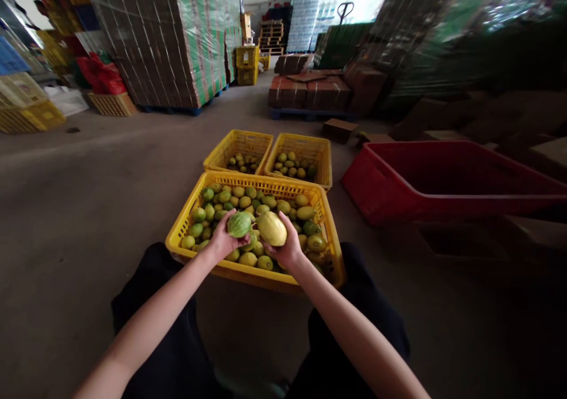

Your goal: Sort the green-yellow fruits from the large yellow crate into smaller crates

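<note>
My left hand (pixel 224 237) is closed around a green, ridged lemon (pixel 239 224). In my right hand (pixel 287 246) rests a larger yellow lemon (pixel 271 229), its fingers wrapped round the side and underneath. The two fruits are held close side by side above a yellow plastic crate (pixel 181 216) between my knees. Many green and yellow lemons (pixel 305 213) fill that crate, and my hands and forearms cover part of them.
Beyond the full crate stand two smaller-looking yellow crates, left (pixel 217 153) and right (pixel 326 156), with fewer lemons at the bottom. A large red tub (pixel 372 186) sits to the right. Wrapped box stacks (pixel 199 38) and a pallet of flat cartons (pixel 310 94) stand further back.
</note>
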{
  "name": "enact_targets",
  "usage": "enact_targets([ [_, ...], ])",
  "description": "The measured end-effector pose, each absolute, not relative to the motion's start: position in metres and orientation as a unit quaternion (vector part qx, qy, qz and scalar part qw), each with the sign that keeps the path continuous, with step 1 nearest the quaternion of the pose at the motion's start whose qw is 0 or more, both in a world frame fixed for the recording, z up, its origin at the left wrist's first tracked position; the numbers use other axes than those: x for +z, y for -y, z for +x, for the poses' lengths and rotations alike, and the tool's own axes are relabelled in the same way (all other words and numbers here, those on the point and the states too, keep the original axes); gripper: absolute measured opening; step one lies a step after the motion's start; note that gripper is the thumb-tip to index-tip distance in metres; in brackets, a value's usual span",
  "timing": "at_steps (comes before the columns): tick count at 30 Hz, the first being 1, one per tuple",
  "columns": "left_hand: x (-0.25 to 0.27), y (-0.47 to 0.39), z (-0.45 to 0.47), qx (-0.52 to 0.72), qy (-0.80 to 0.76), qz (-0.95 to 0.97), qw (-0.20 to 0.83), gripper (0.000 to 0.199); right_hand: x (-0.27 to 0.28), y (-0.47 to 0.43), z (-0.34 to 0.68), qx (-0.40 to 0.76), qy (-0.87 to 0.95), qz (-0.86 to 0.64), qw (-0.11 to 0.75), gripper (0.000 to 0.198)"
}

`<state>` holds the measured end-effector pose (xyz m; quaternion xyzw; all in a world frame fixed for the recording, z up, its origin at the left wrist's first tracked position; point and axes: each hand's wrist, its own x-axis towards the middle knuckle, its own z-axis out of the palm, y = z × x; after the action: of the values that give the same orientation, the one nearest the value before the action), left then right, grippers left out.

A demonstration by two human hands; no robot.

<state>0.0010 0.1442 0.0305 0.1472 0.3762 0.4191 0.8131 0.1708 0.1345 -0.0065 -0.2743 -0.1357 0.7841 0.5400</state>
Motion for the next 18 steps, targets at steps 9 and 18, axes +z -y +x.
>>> enact_targets([
  [9,0.039,-0.151,0.017,0.551,-0.253,-0.024,0.795,0.023,-0.005,-0.139,0.179,0.758,0.001,-0.246,0.604,0.025],
  [18,0.015,-0.169,0.058,0.594,-0.216,-0.041,0.774,0.017,-0.003,-0.141,0.18,0.767,-0.006,-0.227,0.601,0.015],
])
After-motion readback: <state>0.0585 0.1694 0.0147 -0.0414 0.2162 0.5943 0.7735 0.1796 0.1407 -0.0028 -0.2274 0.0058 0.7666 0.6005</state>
